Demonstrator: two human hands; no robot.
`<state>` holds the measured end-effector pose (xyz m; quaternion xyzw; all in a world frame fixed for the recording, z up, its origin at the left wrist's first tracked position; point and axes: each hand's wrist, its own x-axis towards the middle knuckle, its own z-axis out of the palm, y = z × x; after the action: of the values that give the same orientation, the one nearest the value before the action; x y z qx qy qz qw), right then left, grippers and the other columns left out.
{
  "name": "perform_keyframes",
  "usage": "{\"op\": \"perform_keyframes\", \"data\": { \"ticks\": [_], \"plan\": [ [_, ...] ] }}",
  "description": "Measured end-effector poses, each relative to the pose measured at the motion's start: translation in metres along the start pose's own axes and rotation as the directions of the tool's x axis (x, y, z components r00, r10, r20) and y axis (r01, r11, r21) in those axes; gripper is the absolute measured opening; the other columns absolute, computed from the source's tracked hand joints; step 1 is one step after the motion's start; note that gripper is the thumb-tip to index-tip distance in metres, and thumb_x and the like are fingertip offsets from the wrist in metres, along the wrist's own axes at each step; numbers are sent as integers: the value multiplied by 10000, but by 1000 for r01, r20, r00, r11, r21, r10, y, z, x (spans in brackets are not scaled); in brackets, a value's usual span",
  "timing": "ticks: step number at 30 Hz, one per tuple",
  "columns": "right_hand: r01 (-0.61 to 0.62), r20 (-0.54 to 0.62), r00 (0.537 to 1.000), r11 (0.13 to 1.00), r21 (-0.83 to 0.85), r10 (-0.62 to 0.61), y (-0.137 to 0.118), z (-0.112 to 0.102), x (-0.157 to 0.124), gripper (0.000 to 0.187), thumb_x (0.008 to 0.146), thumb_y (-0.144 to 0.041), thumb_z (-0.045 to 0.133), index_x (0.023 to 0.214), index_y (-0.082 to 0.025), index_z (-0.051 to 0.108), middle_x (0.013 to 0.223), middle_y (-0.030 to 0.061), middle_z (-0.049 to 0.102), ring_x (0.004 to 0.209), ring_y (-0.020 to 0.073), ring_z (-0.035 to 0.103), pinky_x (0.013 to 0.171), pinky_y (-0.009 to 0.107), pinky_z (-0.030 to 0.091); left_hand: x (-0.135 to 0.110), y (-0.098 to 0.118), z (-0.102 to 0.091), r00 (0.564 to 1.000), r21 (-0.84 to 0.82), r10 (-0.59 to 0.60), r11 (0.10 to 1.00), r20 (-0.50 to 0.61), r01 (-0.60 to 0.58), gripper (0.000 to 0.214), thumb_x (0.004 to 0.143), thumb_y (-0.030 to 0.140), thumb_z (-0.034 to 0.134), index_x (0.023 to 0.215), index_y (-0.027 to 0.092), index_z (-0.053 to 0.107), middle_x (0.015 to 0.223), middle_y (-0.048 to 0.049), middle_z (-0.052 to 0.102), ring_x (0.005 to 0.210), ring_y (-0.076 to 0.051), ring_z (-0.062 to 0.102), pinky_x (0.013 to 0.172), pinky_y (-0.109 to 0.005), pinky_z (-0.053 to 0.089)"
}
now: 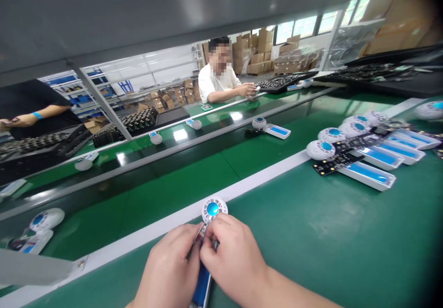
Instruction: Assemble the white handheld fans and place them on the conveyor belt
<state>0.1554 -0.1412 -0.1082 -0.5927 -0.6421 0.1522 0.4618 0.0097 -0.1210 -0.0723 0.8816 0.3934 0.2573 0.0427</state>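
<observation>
At the green bench (332, 238), the white-headed unit (212, 208) points lengthwise away. Left hand (170, 262) and right hand (236, 249), equally near, pinch it around mid-length.

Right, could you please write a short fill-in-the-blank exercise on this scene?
1. The left hand and right hand hold a device whose round white end has a ____ centre.
2. The pile of devices on the table lies to the hands' ____ (left or right).
3. The person in the middle background wears a ____ top.
Missing words: blue; right; white.
</observation>
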Motion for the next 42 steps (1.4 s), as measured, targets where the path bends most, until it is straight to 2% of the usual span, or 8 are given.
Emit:
{"op": "perform_keyframes", "data": {
  "ticks": [9, 15, 23, 27, 30, 33, 38, 42],
  "plan": [
    [24, -15, 1000, 995, -99, -26, 0, 2, -1, 149, 695, -102, 522, 597, -206, 482, 666, 8, 599, 641, 162, 551, 628, 277, 399, -5, -5, 4, 981, 126, 180, 977, -66, -171, 268, 905, 125, 491, 1103, 199, 655, 1012, -74, 745, 880, -193, 723, 799, -271, 604],
    [146, -10, 989, 986, -77, -147, 4, 2, -2, 165, 756, -98, 480, 630, -202, 502, 683, 21, 589, 652, 166, 541, 635, 286, 408, -7, -3, 4, 970, 169, 231, 962, -71, -216, 312, 885, 86, 470, 1141, 160, 631, 971, -105, 736, 843, -199, 718, 752, -267, 599],
    [231, 19, 973, 973, -30, -230, 8, 4, -2, 240, 866, -120, 409, 675, -191, 535, 709, 36, 573, 658, 175, 516, 637, 307, 412, -8, -1, 4, 994, -64, 106, 992, -35, -108, 346, 893, 99, 503, 1187, 204, 653, 960, -84, 727, 852, -187, 703, 760, -257, 585],
    [197, 9, 980, 980, 40, -198, 8, -1, 3, 220, 865, -112, 444, 708, -187, 577, 751, 40, 610, 706, 179, 564, 677, 303, 441, 5, -1, -2, 974, -296, -191, 930, 124, 220, 300, 889, 150, 504, 1075, 227, 726, 1044, -74, 736, 920, -198, 700, 808, -279, 568],
    [128, -54, 991, 989, 73, -124, 10, -9, 8, 152, 835, -133, 506, 837, -187, 649, 810, 43, 640, 754, 196, 599, 695, 307, 467, 24, -21, -9, 856, -346, -487, 783, 175, 517, 299, 798, 135, 565, 1033, 198, 739, 1050, -53, 754, 941, -211, 711, 850, -290, 552],
    [92, -119, 989, 994, 56, -85, 17, -11, 12, 193, 828, -142, 502, 922, -177, 667, 836, 59, 650, 755, 209, 620, 661, 307, 482, 55, -61, -23, 774, -277, -630, 733, 70, 622, 353, 774, 116, 572, 1093, 168, 713, 1014, -61, 766, 934, -236, 718, 858, -323, 544],
    [132, -152, 980, 991, 3, -130, 24, 7, 13, 187, 705, -97, 570, 828, -194, 671, 766, 37, 640, 682, 197, 627, 618, 288, 476, 138, -111, -48, 803, -67, -586, 810, -107, 582, 382, 830, 169, 684, 1208, 154, 631, 1269, -120, 636, 1159, -292, 596, 1010, -482, 449],
    [65, -117, 991, 997, -32, -69, 22, 16, 17, 191, 641, -93, 637, 774, -225, 673, 763, 14, 650, 669, 189, 635, 575, 269, 453, 209, -96, -8, 865, 4, -501, 865, -29, 502, 300, 943, 327, 613, 1203, 179, 608, 1274, -85, 605, 1122, -246, 607, 952, -469, 502]
  ]
}}
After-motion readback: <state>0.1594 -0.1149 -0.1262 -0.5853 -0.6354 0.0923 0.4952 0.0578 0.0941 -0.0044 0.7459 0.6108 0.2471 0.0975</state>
